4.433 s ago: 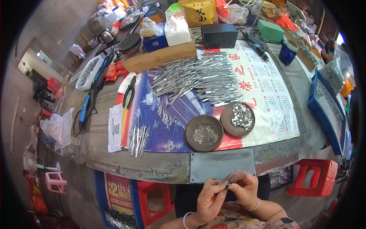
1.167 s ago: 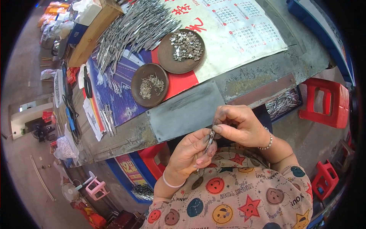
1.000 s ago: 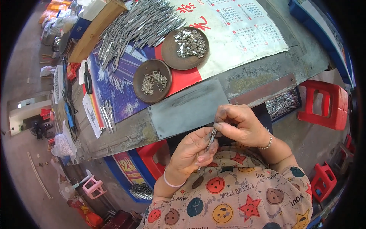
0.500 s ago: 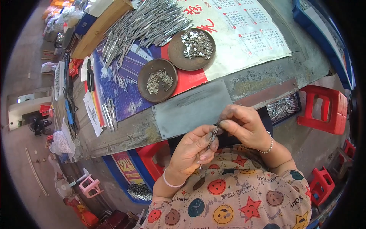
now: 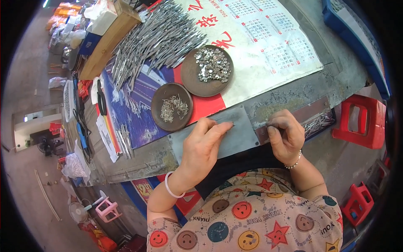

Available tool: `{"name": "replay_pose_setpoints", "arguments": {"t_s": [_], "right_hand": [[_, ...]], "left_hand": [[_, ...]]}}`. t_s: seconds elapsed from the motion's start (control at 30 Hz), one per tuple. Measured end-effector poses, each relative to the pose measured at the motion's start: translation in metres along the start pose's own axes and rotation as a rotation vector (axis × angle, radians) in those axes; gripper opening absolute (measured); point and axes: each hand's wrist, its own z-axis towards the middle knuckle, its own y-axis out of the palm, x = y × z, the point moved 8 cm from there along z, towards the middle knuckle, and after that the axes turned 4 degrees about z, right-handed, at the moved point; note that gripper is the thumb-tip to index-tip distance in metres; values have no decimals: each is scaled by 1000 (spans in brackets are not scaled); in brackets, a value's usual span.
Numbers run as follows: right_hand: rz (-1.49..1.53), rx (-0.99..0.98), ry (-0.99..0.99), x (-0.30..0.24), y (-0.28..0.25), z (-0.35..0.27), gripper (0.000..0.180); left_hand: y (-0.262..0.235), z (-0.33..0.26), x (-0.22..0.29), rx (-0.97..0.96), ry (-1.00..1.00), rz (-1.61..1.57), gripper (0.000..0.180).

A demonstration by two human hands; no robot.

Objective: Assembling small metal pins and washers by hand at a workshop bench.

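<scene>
My left hand (image 5: 202, 146) is over the grey metal plate (image 5: 239, 143) at the table's front edge, its fingers drawn together and pointing right. A tiny dark sliver shows by its fingertips; I cannot make out what it is or whether it is held. To the right, my right hand (image 5: 289, 136) is curled in a pinch above the brown metal strip (image 5: 300, 115). What lies between its fingertips is too small to tell. Beyond my left hand stand a brown dish (image 5: 157, 110) of small thin metal pins and another dish (image 5: 189, 80) of small shiny round pieces.
A big heap of thin metal strips (image 5: 155, 42) lies at the back left on printed sheets. Black-handled pliers (image 5: 101, 101) and several loose strips (image 5: 124, 140) are at the left. A red stool (image 5: 361, 122) stands at the right, below a blue bin (image 5: 357, 42).
My hands have parted from around a thin metal piece. The left has moved left and forward over the plate; the right has shifted right. The view has tilted slightly.
</scene>
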Motion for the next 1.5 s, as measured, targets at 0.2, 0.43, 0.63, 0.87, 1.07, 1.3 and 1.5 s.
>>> {"name": "replay_pose_setpoints", "arguments": {"t_s": [0.2, 0.43, 0.63, 0.87, 1.07, 1.3, 1.5], "right_hand": [[-20, -2, -31, -1, 1, 5, 10], [-72, -35, 33, 2, 8, 8, 10], [-37, -24, 52, 2, 5, 10, 10], [-94, -51, -58, 1, 3, 6, 14], [-109, -58, -40, -1, 7, 10, 15], [-134, -51, -17, -5, 10, 7, 12], [79, -146, 115, -24, 30, -2, 9]], "left_hand": [[13, 13, 0, -91, 183, 329, 28], [5, 5, -10, -193, 207, 400, 31], [-12, -18, -24, -247, 94, 429, 43], [-8, -3, -16, -198, 5, 328, 43], [27, 29, 10, -257, 156, 310, 39], [14, 3, 1, -212, 106, 408, 39], [3, -41, -13, -20, -222, -432, 30]]}}
